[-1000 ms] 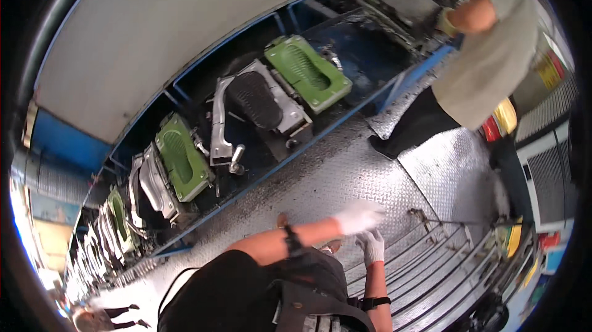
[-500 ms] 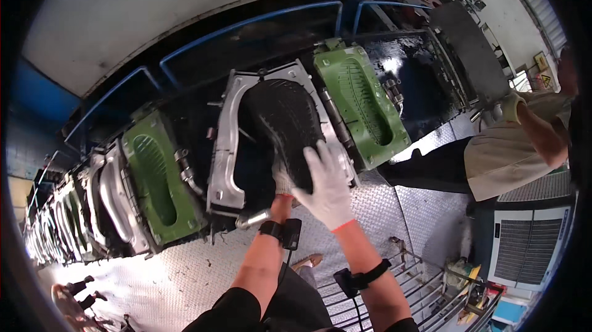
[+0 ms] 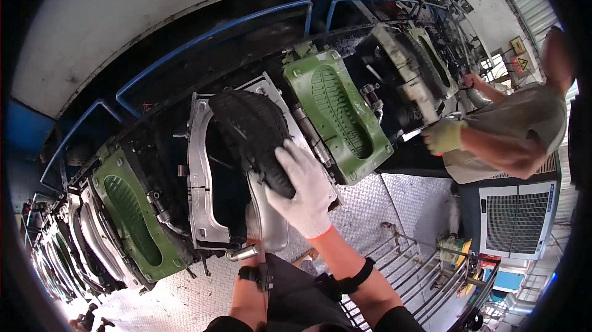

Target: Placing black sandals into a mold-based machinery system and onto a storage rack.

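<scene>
A black shoe sole (image 3: pixel 250 125) with a ridged tread rises tilted out of a silver mould frame (image 3: pixel 200 174). My right hand (image 3: pixel 302 193), in a white glove, grips its near end with the fingers over the top. Beneath that end sticks out a smooth silver metal piece (image 3: pixel 269 224), long and rounded. My left hand (image 3: pixel 251 222), also gloved, is beside this piece and mostly hidden behind it; its fingers do not show. A metal handle (image 3: pixel 242 253) projects from the frame's near edge.
Green sole moulds stand on either side, one right (image 3: pixel 339 113) and one left (image 3: pixel 132 221), in a long row. A co-worker's gloved hand (image 3: pixel 445 137) is at a raised mould lid (image 3: pixel 404 73). A metal rack (image 3: pixel 401 276) and a boxy grilled unit (image 3: pixel 515 218) stand near right.
The sole has tilted and turned, showing its tread, and the silver piece has come into view below it. The co-worker's hand has reached the mould lid, which has swung up.
</scene>
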